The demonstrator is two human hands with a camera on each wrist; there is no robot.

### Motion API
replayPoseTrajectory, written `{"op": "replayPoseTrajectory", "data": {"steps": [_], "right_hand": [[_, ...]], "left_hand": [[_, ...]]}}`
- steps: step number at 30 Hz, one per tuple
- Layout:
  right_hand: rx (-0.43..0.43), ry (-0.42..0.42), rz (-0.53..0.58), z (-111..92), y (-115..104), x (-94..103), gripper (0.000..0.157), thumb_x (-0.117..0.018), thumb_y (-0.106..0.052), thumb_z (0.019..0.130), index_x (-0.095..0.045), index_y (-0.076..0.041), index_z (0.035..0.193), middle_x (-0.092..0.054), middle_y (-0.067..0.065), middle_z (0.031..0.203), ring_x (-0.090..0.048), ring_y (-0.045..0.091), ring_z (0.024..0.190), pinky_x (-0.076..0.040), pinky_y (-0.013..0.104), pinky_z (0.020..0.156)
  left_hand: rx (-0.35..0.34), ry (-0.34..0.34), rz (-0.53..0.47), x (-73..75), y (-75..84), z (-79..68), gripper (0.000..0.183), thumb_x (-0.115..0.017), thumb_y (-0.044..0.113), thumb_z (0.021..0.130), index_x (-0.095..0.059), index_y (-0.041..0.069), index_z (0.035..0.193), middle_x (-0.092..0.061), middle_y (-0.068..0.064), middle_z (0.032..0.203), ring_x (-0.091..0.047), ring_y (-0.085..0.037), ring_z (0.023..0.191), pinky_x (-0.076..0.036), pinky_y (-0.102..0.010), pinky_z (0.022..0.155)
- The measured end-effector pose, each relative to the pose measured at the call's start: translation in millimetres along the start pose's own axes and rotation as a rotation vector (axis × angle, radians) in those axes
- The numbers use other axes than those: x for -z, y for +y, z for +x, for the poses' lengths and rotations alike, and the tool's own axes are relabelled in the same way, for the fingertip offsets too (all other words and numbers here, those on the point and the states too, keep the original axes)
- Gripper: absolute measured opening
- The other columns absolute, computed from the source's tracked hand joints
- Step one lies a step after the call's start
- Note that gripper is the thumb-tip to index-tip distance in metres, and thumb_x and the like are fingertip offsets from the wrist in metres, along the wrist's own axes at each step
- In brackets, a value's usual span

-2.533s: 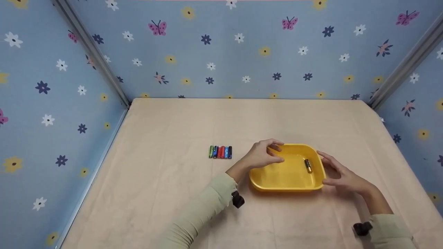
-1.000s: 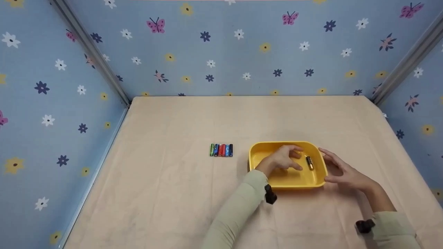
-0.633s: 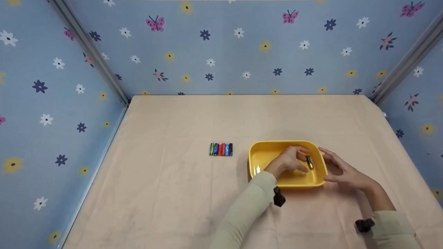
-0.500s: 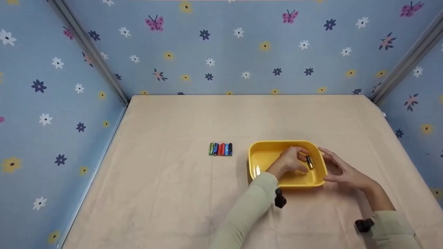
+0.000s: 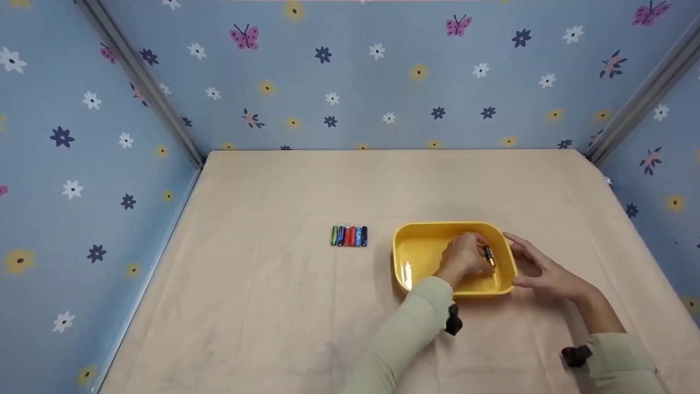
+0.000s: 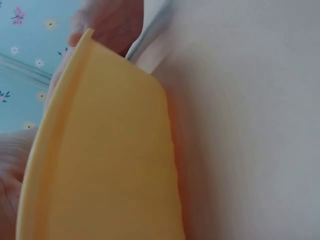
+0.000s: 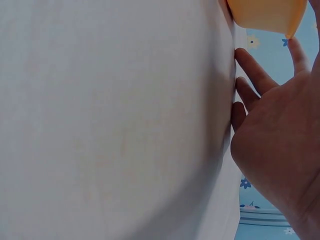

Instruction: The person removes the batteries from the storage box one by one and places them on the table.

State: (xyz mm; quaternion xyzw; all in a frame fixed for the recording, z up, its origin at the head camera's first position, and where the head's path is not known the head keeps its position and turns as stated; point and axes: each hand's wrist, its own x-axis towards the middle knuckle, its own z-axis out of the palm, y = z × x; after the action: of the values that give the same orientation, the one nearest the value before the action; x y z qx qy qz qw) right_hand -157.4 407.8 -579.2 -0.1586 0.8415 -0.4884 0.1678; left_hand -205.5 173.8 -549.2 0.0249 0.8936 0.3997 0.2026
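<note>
A yellow plastic tray (image 5: 426,291) stands on the cloth-covered table. My left hand (image 5: 464,256) reaches down inside it, thumb and fingertips pinching a black and gold battery (image 5: 489,255) near the right wall. Part of that battery is hidden by the fingers. In the left wrist view the tray's outer wall (image 6: 115,145) covers much of the picture. My right hand (image 5: 549,278) spans the tray's right side from outside, its index finger and thumb against the rim. Seen from the right wrist, that hand's fingers (image 7: 257,70) are spread, with some low by the cloth.
Left of the tray, several batteries (image 5: 349,236) lie side by side in a neat row, coloured green, blue, red and black. Blue flowered panels (image 5: 350,76) enclose the table (image 5: 262,306) at the back and both sides.
My left hand has moved rightward from the tray's left rim to the battery inside, and its fingers have drawn together there. The right hand stays at the tray's side.
</note>
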Motion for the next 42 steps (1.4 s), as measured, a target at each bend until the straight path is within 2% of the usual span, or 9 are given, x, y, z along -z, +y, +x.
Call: {"op": "replayPoseTrajectory", "data": {"steps": [14, 18, 20, 21, 23, 25, 28, 32, 42], "right_hand": [[0.001, -0.009, -0.010, 0, 1, 0.6, 0.098, -0.079, -0.008, 0.102, -0.023, -0.024, 0.181, -0.040, 0.028, 0.173, -0.037, -0.026, 0.143, -0.004, 0.091, 0.126], [0.031, -0.009, -0.001, 0, 1, 2.4, 0.098, -0.078, -0.006, 0.102, -0.022, -0.023, 0.181, -0.041, 0.027, 0.174, -0.037, -0.024, 0.148, -0.013, 0.036, 0.144], [0.033, -0.012, -0.002, 0, 1, 3.0, 0.098, -0.078, -0.006, 0.102, -0.022, -0.023, 0.181, -0.040, 0.027, 0.175, -0.036, -0.024, 0.149, -0.014, 0.033, 0.142], [0.032, -0.013, -0.003, 1, 1, 3.0, 0.098, -0.077, -0.006, 0.102, -0.022, -0.023, 0.181, -0.040, 0.026, 0.175, -0.037, -0.023, 0.149, -0.014, 0.035, 0.143], [0.019, -0.015, -0.002, 1, 0, 2.6, 0.099, -0.078, -0.007, 0.102, -0.022, -0.024, 0.181, -0.040, 0.026, 0.175, -0.037, -0.023, 0.147, -0.008, 0.064, 0.143], [0.004, -0.019, -0.003, 1, 0, 1.8, 0.099, -0.078, -0.008, 0.102, -0.022, -0.025, 0.181, -0.040, 0.027, 0.175, -0.038, -0.023, 0.145, -0.004, 0.089, 0.128], [-0.019, -0.018, -0.008, 0, 0, 0.9, 0.098, -0.079, -0.010, 0.102, -0.023, -0.026, 0.181, -0.041, 0.027, 0.175, -0.038, -0.024, 0.143, -0.004, 0.092, 0.125], [-0.035, -0.012, -0.018, 0, -1, 1.0, 0.098, -0.079, -0.012, 0.102, -0.023, -0.026, 0.181, -0.041, 0.029, 0.175, -0.037, -0.024, 0.141, -0.005, 0.092, 0.125], [-0.057, -0.007, -0.020, 0, -1, 1.3, 0.099, -0.080, -0.015, 0.102, -0.023, -0.028, 0.181, -0.040, 0.027, 0.176, -0.035, -0.025, 0.140, -0.004, 0.093, 0.125]], "left_hand": [[0.048, 0.086, 0.096, -3.8, 2.0, -0.3, 0.041, -0.107, 0.026, 0.075, -0.082, 0.032, 0.108, -0.076, 0.017, 0.101, -0.066, -0.008, 0.095, -0.059, -0.029, 0.092], [0.028, 0.056, 0.087, 0.0, -0.8, 3.9, 0.037, -0.105, 0.027, 0.078, -0.084, 0.032, 0.108, -0.076, 0.018, 0.096, -0.065, -0.007, 0.091, -0.056, -0.026, 0.086], [0.008, 0.024, 0.057, 3.2, -4.1, 6.2, 0.036, -0.104, 0.026, 0.079, -0.086, 0.031, 0.109, -0.076, 0.017, 0.093, -0.063, -0.006, 0.087, -0.055, -0.024, 0.082], [-0.004, 0.001, 0.026, 5.4, -6.4, 7.2, 0.035, -0.104, 0.025, 0.079, -0.086, 0.029, 0.108, -0.076, 0.015, 0.092, -0.063, -0.006, 0.085, -0.054, -0.023, 0.080], [-0.027, -0.063, -0.078, 10.1, -12.3, 9.6, 0.032, -0.103, 0.021, 0.081, -0.086, 0.023, 0.108, -0.076, 0.011, 0.090, -0.065, -0.007, 0.080, -0.056, -0.022, 0.076], [-0.044, -0.141, -0.201, 15.7, -19.7, 12.1, 0.030, -0.101, 0.014, 0.083, -0.083, 0.017, 0.107, -0.076, 0.007, 0.088, -0.068, -0.010, 0.076, -0.058, -0.023, 0.073], [-0.059, -0.256, -0.371, 23.8, -30.5, 16.6, 0.028, -0.097, 0.005, 0.086, -0.082, 0.010, 0.109, -0.079, 0.000, 0.087, -0.073, -0.015, 0.073, -0.061, -0.026, 0.072], [-0.092, -0.334, -0.452, 30.3, -39.2, 21.1, 0.030, -0.094, 0.004, 0.088, -0.084, 0.006, 0.116, -0.085, -0.006, 0.092, -0.075, -0.014, 0.075, -0.063, -0.027, 0.076], [-0.103, -0.335, -0.511, 29.7, -40.5, 23.1, 0.034, -0.092, -0.003, 0.086, -0.084, 0.003, 0.118, -0.082, -0.002, 0.096, -0.073, -0.013, 0.078, -0.067, -0.032, 0.081]]}}
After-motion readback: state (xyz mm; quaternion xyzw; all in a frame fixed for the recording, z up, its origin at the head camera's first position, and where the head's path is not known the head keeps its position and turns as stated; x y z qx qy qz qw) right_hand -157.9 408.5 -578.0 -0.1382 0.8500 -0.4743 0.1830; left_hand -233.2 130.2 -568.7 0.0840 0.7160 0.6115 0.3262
